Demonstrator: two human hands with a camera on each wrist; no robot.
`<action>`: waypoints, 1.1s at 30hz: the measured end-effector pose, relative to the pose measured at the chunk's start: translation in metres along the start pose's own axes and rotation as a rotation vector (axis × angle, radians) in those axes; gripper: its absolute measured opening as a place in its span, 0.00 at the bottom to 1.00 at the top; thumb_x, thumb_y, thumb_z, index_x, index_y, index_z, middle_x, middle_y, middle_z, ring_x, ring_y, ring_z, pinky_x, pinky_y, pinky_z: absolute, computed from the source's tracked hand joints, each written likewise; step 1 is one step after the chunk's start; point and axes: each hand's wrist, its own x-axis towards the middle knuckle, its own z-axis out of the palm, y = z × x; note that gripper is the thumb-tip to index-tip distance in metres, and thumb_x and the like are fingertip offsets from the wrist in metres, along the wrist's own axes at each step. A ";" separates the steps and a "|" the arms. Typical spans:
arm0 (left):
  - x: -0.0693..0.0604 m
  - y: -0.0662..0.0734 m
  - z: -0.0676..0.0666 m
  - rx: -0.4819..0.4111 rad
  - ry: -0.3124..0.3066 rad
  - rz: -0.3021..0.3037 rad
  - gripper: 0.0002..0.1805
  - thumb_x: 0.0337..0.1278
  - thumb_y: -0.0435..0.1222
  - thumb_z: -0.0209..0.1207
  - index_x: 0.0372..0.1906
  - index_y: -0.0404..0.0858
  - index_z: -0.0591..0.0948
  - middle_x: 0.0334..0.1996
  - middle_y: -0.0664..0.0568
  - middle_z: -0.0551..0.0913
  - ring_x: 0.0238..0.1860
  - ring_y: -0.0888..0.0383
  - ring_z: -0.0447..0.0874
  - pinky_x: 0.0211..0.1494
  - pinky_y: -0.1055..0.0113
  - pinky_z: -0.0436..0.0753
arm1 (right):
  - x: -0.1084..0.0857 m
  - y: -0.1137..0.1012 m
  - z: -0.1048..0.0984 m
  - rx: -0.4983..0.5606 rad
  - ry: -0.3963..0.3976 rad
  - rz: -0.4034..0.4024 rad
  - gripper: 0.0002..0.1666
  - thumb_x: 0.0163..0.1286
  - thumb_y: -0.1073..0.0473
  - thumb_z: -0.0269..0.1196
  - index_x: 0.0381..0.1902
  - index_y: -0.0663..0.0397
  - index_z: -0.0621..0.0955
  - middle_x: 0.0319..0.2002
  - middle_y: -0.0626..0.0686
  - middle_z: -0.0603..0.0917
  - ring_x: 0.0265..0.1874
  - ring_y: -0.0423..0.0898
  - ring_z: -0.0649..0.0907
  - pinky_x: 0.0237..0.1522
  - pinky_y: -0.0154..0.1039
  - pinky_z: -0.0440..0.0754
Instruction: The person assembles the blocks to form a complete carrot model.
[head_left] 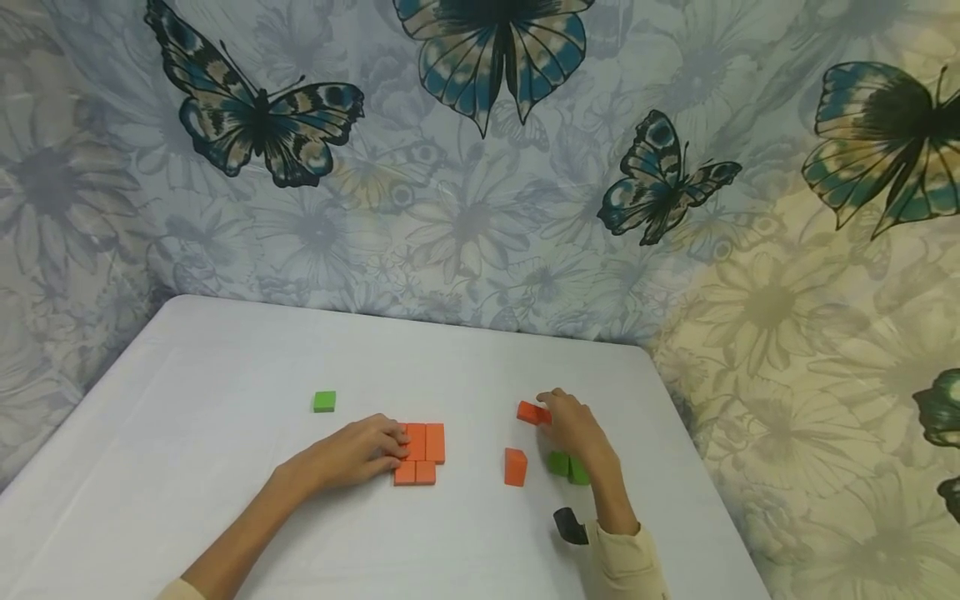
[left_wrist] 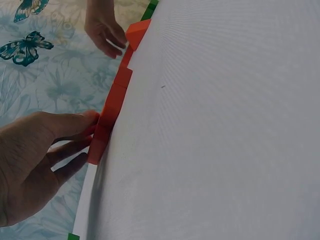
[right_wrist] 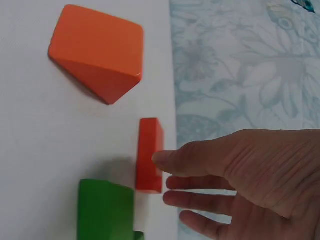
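Several orange blocks [head_left: 435, 443] lie side by side in a flat group at the table's middle. The left hand [head_left: 360, 454] touches their left side with thumb and fingertips; in the left wrist view that hand [left_wrist: 45, 150] has its fingers fairly straight against the red-orange row [left_wrist: 114, 100]. At the right, the right hand [head_left: 573, 425] is at a flat orange block [head_left: 528, 412]. In the right wrist view the thumb of the right hand [right_wrist: 240, 175] touches an upright-looking orange block [right_wrist: 149, 150], the other fingers extended beside it.
An orange wedge-shaped block [head_left: 515, 467] stands between the group and the right hand. Green blocks [head_left: 558, 463] lie under the right wrist, near a black object [head_left: 570, 527] by the sleeve. One green block [head_left: 325, 402] is at the left on the white table [head_left: 225, 375]; a patterned wall rises behind.
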 end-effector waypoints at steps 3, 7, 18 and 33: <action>-0.001 -0.001 -0.001 -0.002 0.000 -0.004 0.13 0.70 0.38 0.65 0.53 0.41 0.90 0.58 0.52 0.88 0.62 0.52 0.83 0.67 0.54 0.84 | 0.005 0.002 0.008 -0.005 0.016 -0.012 0.23 0.66 0.71 0.69 0.59 0.67 0.83 0.52 0.63 0.87 0.52 0.60 0.85 0.60 0.59 0.85; -0.001 0.001 -0.001 -0.004 -0.001 -0.004 0.13 0.70 0.38 0.65 0.54 0.40 0.90 0.58 0.52 0.87 0.62 0.52 0.83 0.68 0.54 0.84 | 0.007 0.007 0.016 -0.003 0.061 -0.021 0.19 0.63 0.73 0.70 0.54 0.68 0.86 0.43 0.61 0.87 0.43 0.55 0.85 0.51 0.52 0.89; 0.000 0.003 -0.001 -0.004 -0.002 -0.009 0.13 0.70 0.38 0.65 0.54 0.40 0.90 0.58 0.52 0.88 0.62 0.51 0.83 0.68 0.54 0.84 | -0.003 -0.005 0.010 -0.053 0.197 -0.083 0.18 0.59 0.74 0.72 0.49 0.67 0.87 0.39 0.59 0.84 0.37 0.53 0.80 0.40 0.48 0.86; -0.001 0.004 -0.003 -0.005 -0.010 -0.025 0.13 0.70 0.38 0.65 0.53 0.40 0.90 0.58 0.51 0.88 0.63 0.50 0.82 0.69 0.52 0.83 | -0.036 -0.057 -0.013 0.050 0.210 -0.238 0.19 0.56 0.70 0.76 0.46 0.58 0.88 0.37 0.48 0.85 0.36 0.43 0.77 0.38 0.36 0.81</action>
